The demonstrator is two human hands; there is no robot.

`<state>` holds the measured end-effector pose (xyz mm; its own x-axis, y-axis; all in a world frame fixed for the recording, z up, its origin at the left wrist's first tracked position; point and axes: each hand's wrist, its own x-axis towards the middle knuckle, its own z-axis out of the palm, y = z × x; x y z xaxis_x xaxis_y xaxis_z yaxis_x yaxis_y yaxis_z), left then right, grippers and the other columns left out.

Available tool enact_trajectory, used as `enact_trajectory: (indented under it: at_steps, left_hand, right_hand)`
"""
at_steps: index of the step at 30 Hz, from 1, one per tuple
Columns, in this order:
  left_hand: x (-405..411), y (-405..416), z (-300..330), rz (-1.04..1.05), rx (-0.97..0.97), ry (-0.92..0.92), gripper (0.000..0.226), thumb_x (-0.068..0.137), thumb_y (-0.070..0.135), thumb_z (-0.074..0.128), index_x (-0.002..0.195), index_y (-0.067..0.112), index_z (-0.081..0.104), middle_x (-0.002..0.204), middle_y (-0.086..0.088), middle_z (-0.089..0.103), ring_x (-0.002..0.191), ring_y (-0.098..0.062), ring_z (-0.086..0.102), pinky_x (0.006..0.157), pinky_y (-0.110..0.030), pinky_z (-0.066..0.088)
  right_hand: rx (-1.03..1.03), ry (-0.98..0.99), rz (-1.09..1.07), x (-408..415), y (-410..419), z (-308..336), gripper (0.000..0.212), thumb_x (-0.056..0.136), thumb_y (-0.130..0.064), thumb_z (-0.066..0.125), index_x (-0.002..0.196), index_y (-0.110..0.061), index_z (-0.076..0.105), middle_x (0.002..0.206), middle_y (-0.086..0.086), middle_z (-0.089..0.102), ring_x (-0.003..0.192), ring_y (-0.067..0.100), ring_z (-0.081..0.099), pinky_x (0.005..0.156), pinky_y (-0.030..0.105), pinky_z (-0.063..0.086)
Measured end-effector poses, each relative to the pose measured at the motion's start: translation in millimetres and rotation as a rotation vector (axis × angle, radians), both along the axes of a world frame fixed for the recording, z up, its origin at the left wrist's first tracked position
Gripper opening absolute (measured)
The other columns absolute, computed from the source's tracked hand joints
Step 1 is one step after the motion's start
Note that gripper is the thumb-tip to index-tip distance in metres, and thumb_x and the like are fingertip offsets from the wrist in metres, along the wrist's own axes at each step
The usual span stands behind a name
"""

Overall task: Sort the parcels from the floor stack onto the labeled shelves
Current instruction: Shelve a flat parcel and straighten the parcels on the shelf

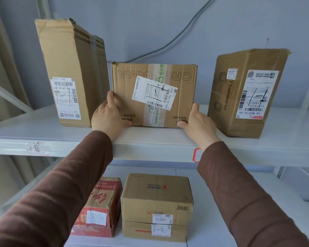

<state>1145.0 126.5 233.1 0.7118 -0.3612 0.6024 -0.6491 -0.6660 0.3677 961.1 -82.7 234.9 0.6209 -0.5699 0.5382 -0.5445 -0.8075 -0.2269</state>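
A brown cardboard parcel (130,107) with upside-down print and a white shipping label stands on the upper white shelf (159,138), in the middle. My left hand (108,115) grips its lower left corner, fingers on the side, thumb under the front edge. My right hand (197,123) holds its lower right corner the same way. The parcel's bottom edge rests on the shelf. Both arms wear brown sleeves.
A tall taped box (70,72) stands left of the parcel and a box printed DUMBBELL (246,93) stands right of it. On the lower shelf (221,220) sit a red-printed box (98,207) and a brown box marked 1-2 (155,205). A red-bordered tag (197,155) is on the shelf edge.
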Motion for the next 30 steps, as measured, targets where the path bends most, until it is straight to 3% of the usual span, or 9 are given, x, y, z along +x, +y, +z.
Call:
enact_trajectory:
  at_steps: [3,5,7,10,16,30]
  left_hand:
    - [-5.2,2.6,-1.4,0.02,0.021,-0.008,0.129,0.074,0.053,0.084,0.161,0.013,-0.002,0.155,-0.019,0.041,0.145,-0.037,0.036,0.119,-0.047,0.033]
    - [-13.0,6.5,-3.2,0.05,0.045,-0.035,0.133,0.076,0.056,0.081,0.161,0.011,-0.009,0.167,-0.016,0.021,0.154,-0.035,0.019,0.125,-0.046,0.022]
    - [-26.5,9.1,-5.3,0.078,0.062,-0.116,0.133,0.077,0.058,0.08,0.161,0.011,-0.013,0.17,-0.014,0.004,0.158,-0.032,0.004,0.128,-0.046,0.013]
    - [-55.7,6.9,-4.1,0.066,0.1,-0.242,0.129,0.08,0.061,0.075,0.161,0.014,-0.014,0.171,-0.01,-0.007,0.158,-0.029,-0.007,0.127,-0.045,0.004]
    - [-125.3,-23.2,8.1,-0.059,0.15,-0.343,0.12,0.086,0.068,0.061,0.16,0.014,-0.017,0.17,-0.007,-0.015,0.157,-0.028,-0.015,0.126,-0.045,-0.003]
    - [-242.5,-138.8,-7.3,-0.17,0.166,-0.321,0.118,0.086,0.069,0.06,0.162,0.016,-0.013,0.171,-0.004,-0.01,0.157,-0.024,-0.012,0.127,-0.042,0.001]
  right_hand:
    - [-0.02,0.004,0.016,-2.7,-2.6,-2.0,0.063,0.095,-0.048,0.067,0.131,-0.006,0.037,0.102,0.015,0.069,0.087,0.035,0.062,0.066,0.038,0.041]
    - [-0.039,-0.012,0.029,-8.2,-1.4,-3.7,0.072,0.094,-0.051,0.068,0.138,-0.004,0.035,0.117,0.016,0.066,0.105,0.038,0.061,0.074,0.041,0.045]
    - [-0.088,-0.037,0.031,-17.7,1.1,-5.8,0.089,0.094,-0.055,0.066,0.152,-0.001,0.026,0.14,0.018,0.057,0.126,0.039,0.053,0.096,0.045,0.047]
    - [-0.177,-0.083,0.011,-39.6,11.7,-8.2,0.1,0.094,-0.061,0.061,0.161,-0.004,0.014,0.164,0.018,0.033,0.149,0.038,0.032,0.12,0.048,0.032]
    - [-0.27,-0.062,-0.076,-97.3,27.5,-8.8,0.1,0.094,-0.062,0.058,0.165,-0.016,0.006,0.172,0.01,0.013,0.158,0.032,0.009,0.123,0.056,0.025]
    - [-0.224,-0.073,-0.105,-210.8,-60.6,-11.6,0.097,0.094,-0.059,0.06,0.165,-0.018,0.008,0.173,0.008,0.009,0.159,0.034,0.007,0.124,0.059,0.018]
